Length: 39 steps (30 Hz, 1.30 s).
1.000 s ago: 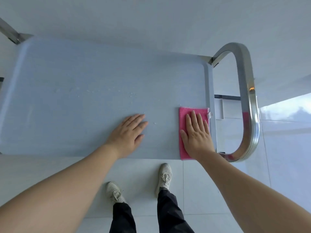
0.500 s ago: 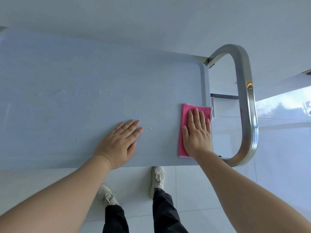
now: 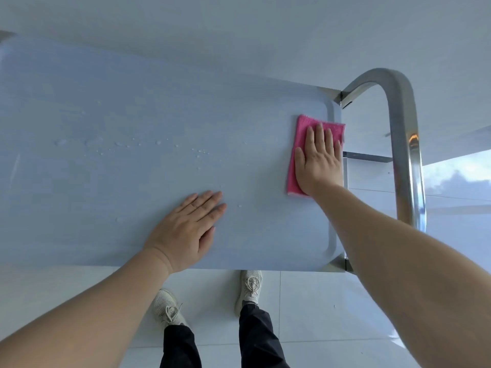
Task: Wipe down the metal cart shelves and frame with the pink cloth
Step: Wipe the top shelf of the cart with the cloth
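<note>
**Floor, shoes and trousers in the view**

Low in the view is a floor (image 3: pixel 305 309) of large white glossy tiles with thin grey joints. Two pale laced sneakers stand on it, the left shoe (image 3: pixel 167 308) a little further back than the right shoe (image 3: pixel 249 290). The legs of dark trousers (image 3: pixel 259 338) reach down to them. A plain pale wall (image 3: pixel 239 27) fills the top. At the right edge, a bright patch (image 3: pixel 457 176) shows sky and clouds.

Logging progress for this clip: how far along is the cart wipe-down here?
Done: the near right corner of the top shelf looks dry. In hand: the right hand presses the pink cloth flat at the shelf's right end, while the left hand rests flat on the shelf. Left: the droplets strung across the shelf's middle, the handle, and any lower shelves, which are out of view.
</note>
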Tool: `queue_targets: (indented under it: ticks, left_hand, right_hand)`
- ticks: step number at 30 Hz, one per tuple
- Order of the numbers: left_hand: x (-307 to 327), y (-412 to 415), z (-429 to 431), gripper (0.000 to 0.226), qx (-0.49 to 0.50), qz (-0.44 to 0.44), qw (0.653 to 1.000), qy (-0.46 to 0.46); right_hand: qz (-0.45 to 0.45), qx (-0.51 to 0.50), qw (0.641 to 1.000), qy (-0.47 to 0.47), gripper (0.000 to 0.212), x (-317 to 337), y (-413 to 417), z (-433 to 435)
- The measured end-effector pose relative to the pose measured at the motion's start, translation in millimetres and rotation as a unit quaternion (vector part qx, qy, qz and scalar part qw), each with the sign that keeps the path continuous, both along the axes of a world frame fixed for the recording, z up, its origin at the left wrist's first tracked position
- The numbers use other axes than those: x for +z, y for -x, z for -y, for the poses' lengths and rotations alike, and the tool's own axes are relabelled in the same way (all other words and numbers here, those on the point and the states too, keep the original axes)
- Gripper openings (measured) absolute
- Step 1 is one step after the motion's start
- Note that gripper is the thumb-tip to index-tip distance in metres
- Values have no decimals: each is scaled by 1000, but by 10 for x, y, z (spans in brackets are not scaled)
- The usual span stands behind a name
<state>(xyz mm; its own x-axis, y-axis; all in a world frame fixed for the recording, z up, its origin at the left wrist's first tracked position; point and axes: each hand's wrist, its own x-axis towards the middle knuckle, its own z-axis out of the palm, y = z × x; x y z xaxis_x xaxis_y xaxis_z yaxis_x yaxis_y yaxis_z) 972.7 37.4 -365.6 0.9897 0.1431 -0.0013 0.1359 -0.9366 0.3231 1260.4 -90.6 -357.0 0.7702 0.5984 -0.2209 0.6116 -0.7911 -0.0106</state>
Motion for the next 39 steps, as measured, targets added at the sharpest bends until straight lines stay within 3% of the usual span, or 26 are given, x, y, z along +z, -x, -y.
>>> queue_targets:
  ticks: [9,18,39]
  left_hand:
    - [-8,-12,1,48,6,-1,1000,7]
    - [2,-27,-2,47,6,-6,1000,9]
    - [38,-29,-27,47,7,-10,1000,24]
  right_hand:
    - [-9,14,1000,-21,61,23,-528,-574]
    - [-2,5,1000,-26,60,-8,-496,-636]
    - [-40,73,996,-8,66,26,865,-39]
